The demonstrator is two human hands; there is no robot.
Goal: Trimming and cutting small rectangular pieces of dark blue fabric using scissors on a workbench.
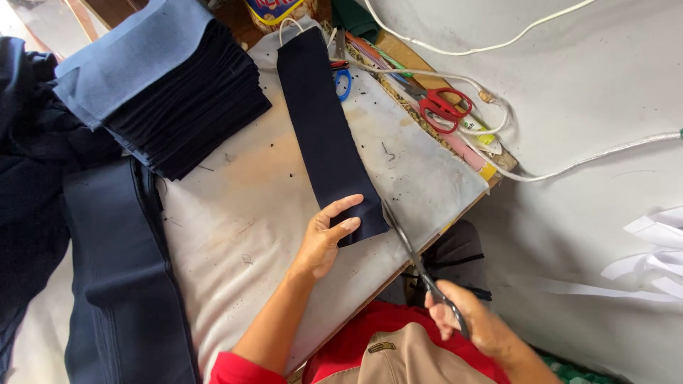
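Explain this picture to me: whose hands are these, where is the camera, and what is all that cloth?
The camera sits on a person's head and looks down at their own two hands; there is no machine here. The left hand presses flat on the near end of a long dark cloth strip lying on a stained white table cover. The right hand holds black scissors, blades pointing towards that strip's end. Further up lies a stack of dark cloth pieces with a blue piece on top. Red scissors lie at the table's far edge, beside white cords.
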